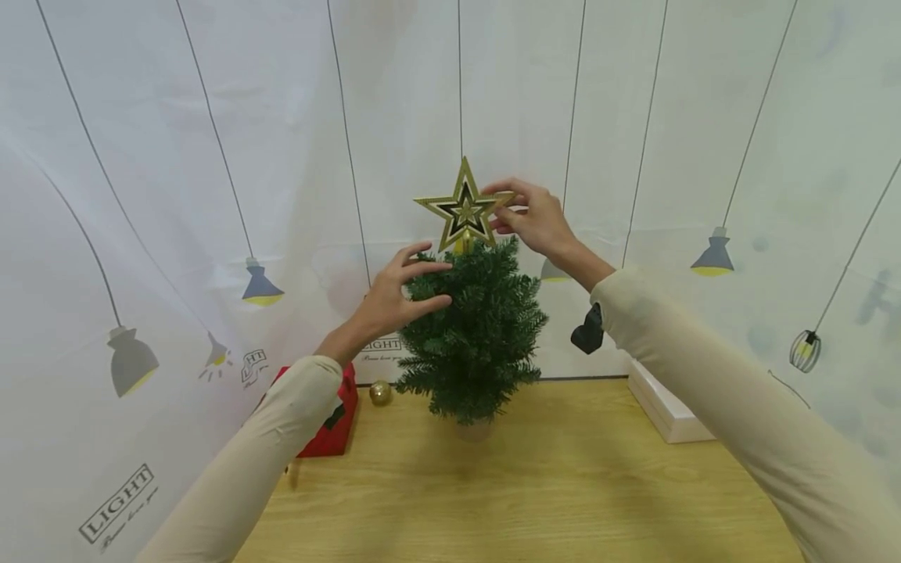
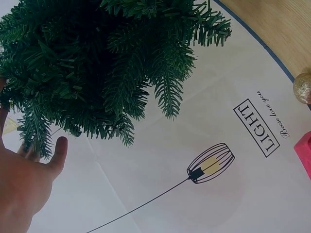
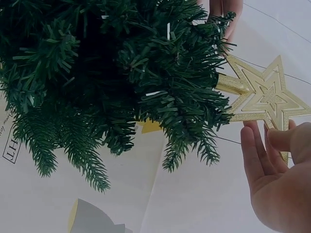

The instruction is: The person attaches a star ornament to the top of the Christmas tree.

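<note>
A gold star tree topper (image 1: 465, 207) stands upright on the tip of a small green artificial Christmas tree (image 1: 475, 336). With thumb and fingers my right hand (image 1: 531, 219) pinches the star's right point; the right wrist view shows this hand (image 3: 284, 174) at that point and the star's gold stem (image 3: 233, 84) running into the branches. My left hand (image 1: 394, 293) is at the tree's upper left side, fingers spread and thumb apart, by the top branches. In the left wrist view, needles partly hide that hand's fingers.
The tree stands on a wooden table (image 1: 549, 485) near its back edge. A gold ball ornament (image 1: 380, 392) and a red box (image 1: 331, 426) lie to the left. At the right is a white box (image 1: 672, 410). A backdrop printed with lamps (image 1: 263, 283) hangs behind.
</note>
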Available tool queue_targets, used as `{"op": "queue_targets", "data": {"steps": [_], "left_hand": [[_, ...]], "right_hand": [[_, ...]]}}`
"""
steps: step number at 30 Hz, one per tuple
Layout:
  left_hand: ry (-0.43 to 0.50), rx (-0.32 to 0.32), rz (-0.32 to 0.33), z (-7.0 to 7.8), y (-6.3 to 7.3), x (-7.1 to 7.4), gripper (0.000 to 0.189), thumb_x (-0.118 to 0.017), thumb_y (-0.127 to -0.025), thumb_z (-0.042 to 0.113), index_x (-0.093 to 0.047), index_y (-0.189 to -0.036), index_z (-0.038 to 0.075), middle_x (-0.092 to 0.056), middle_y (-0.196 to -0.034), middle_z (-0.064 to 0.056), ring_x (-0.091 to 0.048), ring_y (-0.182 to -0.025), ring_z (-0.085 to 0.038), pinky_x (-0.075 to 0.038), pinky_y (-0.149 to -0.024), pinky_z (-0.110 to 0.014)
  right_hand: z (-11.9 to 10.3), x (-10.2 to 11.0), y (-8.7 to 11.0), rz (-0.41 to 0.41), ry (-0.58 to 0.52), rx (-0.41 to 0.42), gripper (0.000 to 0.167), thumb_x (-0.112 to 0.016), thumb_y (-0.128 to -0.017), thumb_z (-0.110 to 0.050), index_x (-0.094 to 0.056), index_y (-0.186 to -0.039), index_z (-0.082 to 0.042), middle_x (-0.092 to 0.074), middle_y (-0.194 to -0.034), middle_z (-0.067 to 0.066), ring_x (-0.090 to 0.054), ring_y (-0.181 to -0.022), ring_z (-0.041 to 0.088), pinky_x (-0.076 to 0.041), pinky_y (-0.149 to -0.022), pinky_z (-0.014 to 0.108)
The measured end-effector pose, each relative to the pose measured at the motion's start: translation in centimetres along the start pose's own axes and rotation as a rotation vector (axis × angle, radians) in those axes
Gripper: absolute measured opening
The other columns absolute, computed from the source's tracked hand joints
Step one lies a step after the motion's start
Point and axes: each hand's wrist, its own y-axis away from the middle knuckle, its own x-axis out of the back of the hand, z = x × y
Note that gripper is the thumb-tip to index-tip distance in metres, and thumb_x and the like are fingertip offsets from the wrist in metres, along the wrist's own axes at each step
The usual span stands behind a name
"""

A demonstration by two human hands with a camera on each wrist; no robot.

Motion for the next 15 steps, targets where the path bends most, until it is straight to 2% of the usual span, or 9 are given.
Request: {"op": "queue_targets", "data": {"steps": [9,15], "left_hand": [[-0.010,0.003,0.002,-0.01,-0.06,0.15,0.052,-0.082,-0.093,0.029,-0.066,-0.142,0.022,-0.030,-0.167,-0.005,-0.039,-0.147,-0.033,-0.038,-0.113,-0.063],[-0.015,0.001,0.002,-0.07,-0.22,0.15,0.052,-0.081,-0.093,0.030,-0.066,-0.142,0.022,-0.030,-0.167,-0.005,-0.040,-0.147,-0.033,-0.038,-0.112,-0.064]], "right_hand": [[0.47,-0.35,0.01,0.008,0.053,0.008,0.033,-0.059,-0.105,-0.003,-0.066,-0.137,-0.010,-0.071,-0.119,0.023,-0.076,-0.093,0.027,-0.061,-0.087,0.045],[0.10,0.09,-0.04,-0.033,0.047,-0.010,0.035,-0.058,-0.106,-0.002,-0.064,-0.140,-0.010,-0.070,-0.122,0.023,-0.074,-0.099,0.032,-0.060,-0.090,0.047]]}}
